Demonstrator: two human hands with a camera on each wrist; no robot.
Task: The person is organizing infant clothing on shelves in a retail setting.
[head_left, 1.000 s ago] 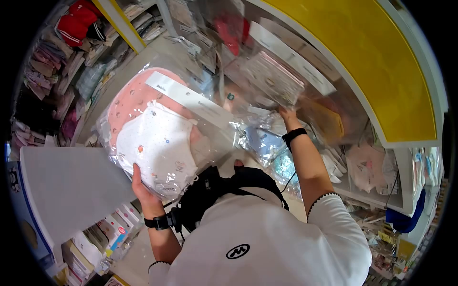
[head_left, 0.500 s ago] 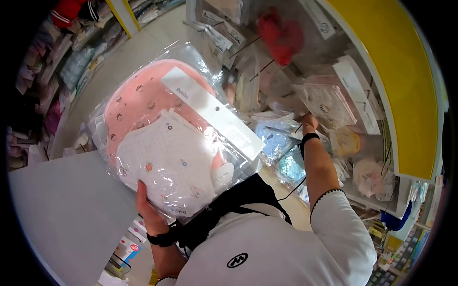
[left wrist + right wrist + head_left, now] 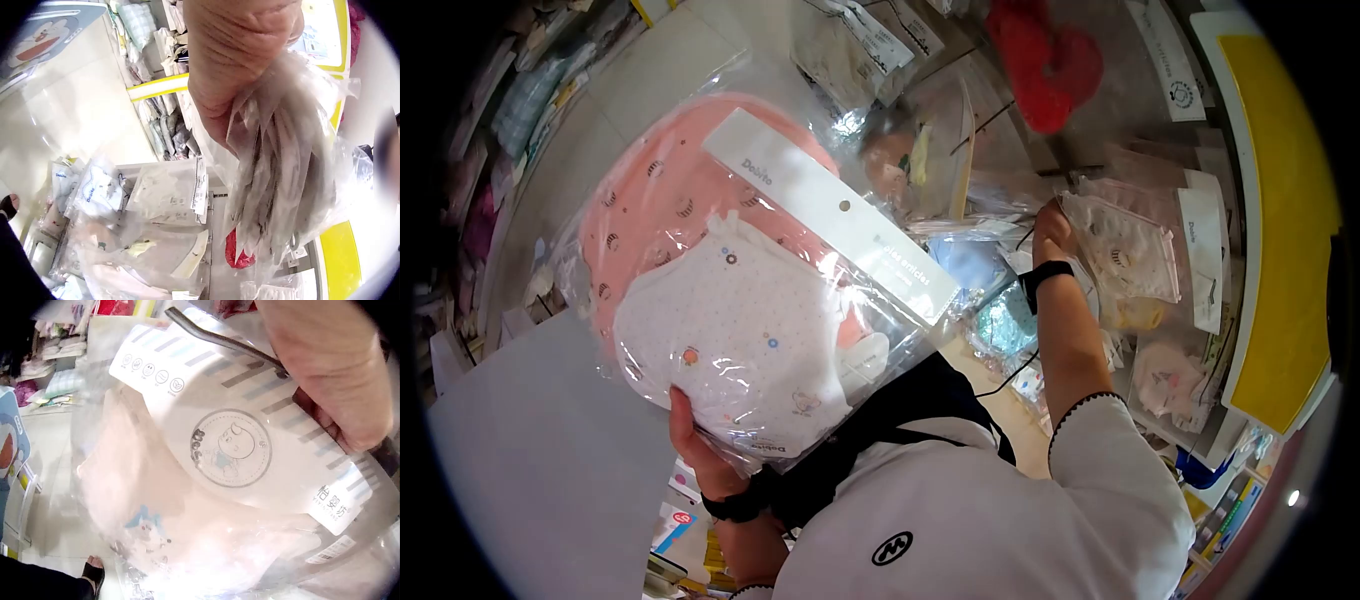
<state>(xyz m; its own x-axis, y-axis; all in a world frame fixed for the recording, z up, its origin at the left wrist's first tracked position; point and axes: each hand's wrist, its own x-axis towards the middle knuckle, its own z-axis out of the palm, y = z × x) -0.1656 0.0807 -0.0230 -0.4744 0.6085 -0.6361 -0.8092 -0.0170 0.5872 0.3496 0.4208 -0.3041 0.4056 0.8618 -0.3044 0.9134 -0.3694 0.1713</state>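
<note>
Clear plastic packs sit clamped in left fingers; whether right fingers grip, I cannot tell.

Left hand at lower left of head view: gripping, thumb on top, rest of the hand mostly hidden underneath. Left forearm slants up and left from near bottom edge. Right arm reaches up, right of centre, right hand just past its dark-banded wrist. Right wrist view has that hand upper right, fingers bent inward, can't tell if pinching
</note>
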